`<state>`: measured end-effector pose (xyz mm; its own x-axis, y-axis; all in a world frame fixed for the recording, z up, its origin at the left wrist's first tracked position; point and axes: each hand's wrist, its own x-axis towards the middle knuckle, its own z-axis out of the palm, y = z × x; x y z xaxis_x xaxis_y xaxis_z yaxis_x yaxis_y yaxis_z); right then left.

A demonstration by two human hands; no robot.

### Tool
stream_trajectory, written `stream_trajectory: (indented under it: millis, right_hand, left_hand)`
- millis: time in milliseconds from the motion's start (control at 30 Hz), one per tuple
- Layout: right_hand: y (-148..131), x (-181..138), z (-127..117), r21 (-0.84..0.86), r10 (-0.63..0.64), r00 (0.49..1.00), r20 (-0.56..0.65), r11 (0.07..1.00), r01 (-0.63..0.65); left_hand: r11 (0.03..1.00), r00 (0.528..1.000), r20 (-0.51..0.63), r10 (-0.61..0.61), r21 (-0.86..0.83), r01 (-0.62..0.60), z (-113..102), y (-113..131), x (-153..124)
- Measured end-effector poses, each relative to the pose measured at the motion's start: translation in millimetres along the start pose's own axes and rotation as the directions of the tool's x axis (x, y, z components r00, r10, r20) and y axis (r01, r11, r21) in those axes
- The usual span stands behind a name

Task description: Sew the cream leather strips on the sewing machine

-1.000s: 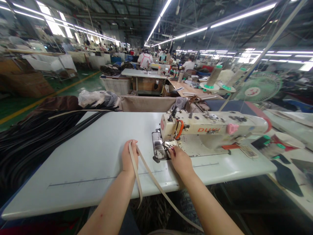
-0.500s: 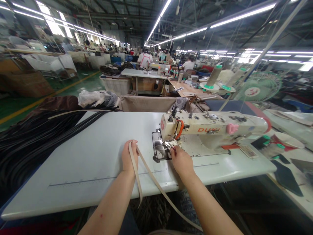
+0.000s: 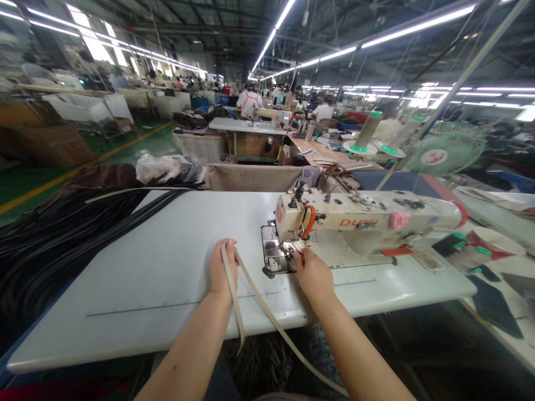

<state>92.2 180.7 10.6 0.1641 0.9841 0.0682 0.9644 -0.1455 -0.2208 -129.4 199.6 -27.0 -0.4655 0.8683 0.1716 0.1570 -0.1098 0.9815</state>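
A long beige strap (image 3: 251, 292) loops over my left hand (image 3: 223, 267), which rests on the white sewing table (image 3: 146, 278) with its fingers curled round the strap. Both strap ends trail off the table's front edge toward me. My right hand (image 3: 311, 273) is at the needle area of the cream sewing machine (image 3: 359, 220), fingertips pinched at the presser foot; what they hold is hidden.
A heap of dark straps (image 3: 58, 234) covers the table's left end. A plastic bag (image 3: 167, 167) lies behind it. Thread cones (image 3: 368, 131) and a green fan (image 3: 445, 147) stand at the back right. Dark cut pieces (image 3: 493, 303) lie on the right. Other workers sit at distant tables.
My right hand has shifted slightly up and right, closer under the machine head. The left hand and strap have stayed put.
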Motion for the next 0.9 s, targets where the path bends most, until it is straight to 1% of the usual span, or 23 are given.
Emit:
stream_trajectory:
  millis: [100, 267, 500, 700, 900]
  right_hand:
    - [0.2, -1.9, -0.6, -0.001, -0.01, 1.0, -0.013, 1.0, 0.01]
    - [-0.7, -2.2, 5.2, 0.009, -0.059, 0.998, 0.001, 0.998, 0.059]
    - [1.2, -0.1, 4.7, -0.023, -0.034, 0.999, -0.014, 0.999, 0.034]
    - [-2.2, -0.9, 5.1, -0.046, -0.081, 0.997, -0.008, 0.996, 0.081]
    - [-1.4, 3.8, 6.4, -0.082, -0.038, 0.998, -0.045, 0.996, 0.034]
  left_hand:
    - [1.0, 1.0, 0.005, 0.005, 0.018, -0.005, -0.6, -0.7, 0.0]
    - [1.0, 1.0, -0.005, 0.01, 0.021, -0.01, -0.7, -4.2, 0.8]
    - [1.0, 1.0, 0.007, 0.0, 0.015, 0.0, -0.1, -0.4, 0.7]
    - [1.0, 1.0, 0.002, -0.003, 0.029, 0.003, -0.9, 0.7, 0.6]
    - [1.0, 1.0, 0.006, 0.011, 0.012, -0.011, -0.4, -0.5, 0.8]
